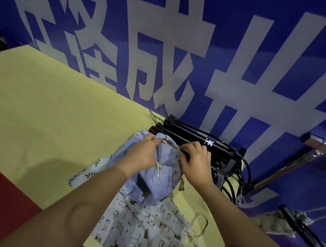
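Note:
A pale blue drawstring bag (155, 177) lies on the yellow table cover (42, 108), its gathered mouth pointing away from me. My left hand (142, 152) grips the left side of the gathered mouth. My right hand (196, 160) pinches the right side of the mouth. A beige drawstring (158, 176) hangs down from the middle of the opening. What is inside the bag is hidden.
A white cat-print drawstring bag (140, 231) lies nearer me, its cords (195, 235) looped to the right. A folded black tripod (197, 141) with cables lies behind my hands. A blue banner (171, 39) with large white characters stands along the table's far edge.

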Available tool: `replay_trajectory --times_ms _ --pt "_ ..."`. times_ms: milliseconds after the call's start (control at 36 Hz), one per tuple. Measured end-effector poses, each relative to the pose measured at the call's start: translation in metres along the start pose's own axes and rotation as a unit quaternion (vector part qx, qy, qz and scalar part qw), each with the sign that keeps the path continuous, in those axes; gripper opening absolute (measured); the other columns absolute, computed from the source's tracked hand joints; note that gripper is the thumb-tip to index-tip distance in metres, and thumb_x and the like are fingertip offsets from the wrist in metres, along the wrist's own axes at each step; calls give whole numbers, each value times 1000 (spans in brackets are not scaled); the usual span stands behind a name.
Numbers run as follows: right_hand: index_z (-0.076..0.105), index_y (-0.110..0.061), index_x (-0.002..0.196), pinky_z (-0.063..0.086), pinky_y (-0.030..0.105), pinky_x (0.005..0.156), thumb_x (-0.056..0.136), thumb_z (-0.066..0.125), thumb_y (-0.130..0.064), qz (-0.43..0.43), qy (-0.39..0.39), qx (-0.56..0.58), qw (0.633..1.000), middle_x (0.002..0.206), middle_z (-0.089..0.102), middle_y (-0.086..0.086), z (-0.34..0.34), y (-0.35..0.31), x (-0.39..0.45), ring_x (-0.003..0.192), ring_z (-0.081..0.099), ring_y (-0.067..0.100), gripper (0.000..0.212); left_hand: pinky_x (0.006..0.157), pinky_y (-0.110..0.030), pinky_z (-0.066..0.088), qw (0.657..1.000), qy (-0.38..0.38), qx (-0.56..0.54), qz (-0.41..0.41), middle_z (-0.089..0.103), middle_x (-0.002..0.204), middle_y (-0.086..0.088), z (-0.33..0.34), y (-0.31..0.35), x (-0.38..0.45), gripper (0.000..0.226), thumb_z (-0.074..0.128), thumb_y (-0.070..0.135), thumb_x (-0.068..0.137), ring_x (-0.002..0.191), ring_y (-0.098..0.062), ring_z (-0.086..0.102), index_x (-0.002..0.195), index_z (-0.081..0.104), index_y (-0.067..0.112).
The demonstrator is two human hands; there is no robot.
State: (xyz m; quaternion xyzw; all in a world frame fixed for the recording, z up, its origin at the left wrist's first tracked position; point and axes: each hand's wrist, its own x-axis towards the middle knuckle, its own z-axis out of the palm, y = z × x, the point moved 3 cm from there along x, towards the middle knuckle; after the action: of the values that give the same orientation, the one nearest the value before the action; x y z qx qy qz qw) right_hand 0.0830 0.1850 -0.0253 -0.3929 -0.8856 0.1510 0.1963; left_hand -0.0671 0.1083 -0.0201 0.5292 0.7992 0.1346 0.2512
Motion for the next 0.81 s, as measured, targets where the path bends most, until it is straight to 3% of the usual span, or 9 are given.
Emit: replay_trajectory --times_ms 167,250,361,611,806 --pt "45 -10 133 34 38 96 92 46 -11 121 -109 -98 982 132 48 12 11 43 12 119 43 33 41 70 -42 47 998 49 9 -41 36 140 -10 6 10 11 44 41 3 94 92 -37 57 137 45 10" --pt "40 -11 137 34 40 99 93 47 -17 132 -167 -128 969 136 46 13 18 57 19 123 42 35 45 67 -40 46 996 60 39 -59 40 135 -12 9 13 14 34 40 7 95 88 -38 57 128 50 6" --pt "35 -12 140 34 42 101 95 48 -26 119 -220 -148 957 137 45 14 32 67 31 125 41 35 49 66 -37 42 992 65 80 -72 40 137 -12 16 16 24 34 39 15 98 89 -36 59 130 48 8" --pt "34 -12 138 36 42 101 94 54 -36 86 -227 -171 955 137 43 14 58 80 47 127 41 35 55 71 -38 43 989 56 119 -72 44 130 -14 30 23 43 34 38 15 98 100 -36 56 130 46 6" --pt "36 -7 131 44 41 91 97 49 -31 58 -197 -167 964 134 46 14 51 73 47 123 45 34 44 68 -36 41 991 74 86 -71 42 132 -14 25 21 39 32 37 6 98 90 -38 55 129 44 6"
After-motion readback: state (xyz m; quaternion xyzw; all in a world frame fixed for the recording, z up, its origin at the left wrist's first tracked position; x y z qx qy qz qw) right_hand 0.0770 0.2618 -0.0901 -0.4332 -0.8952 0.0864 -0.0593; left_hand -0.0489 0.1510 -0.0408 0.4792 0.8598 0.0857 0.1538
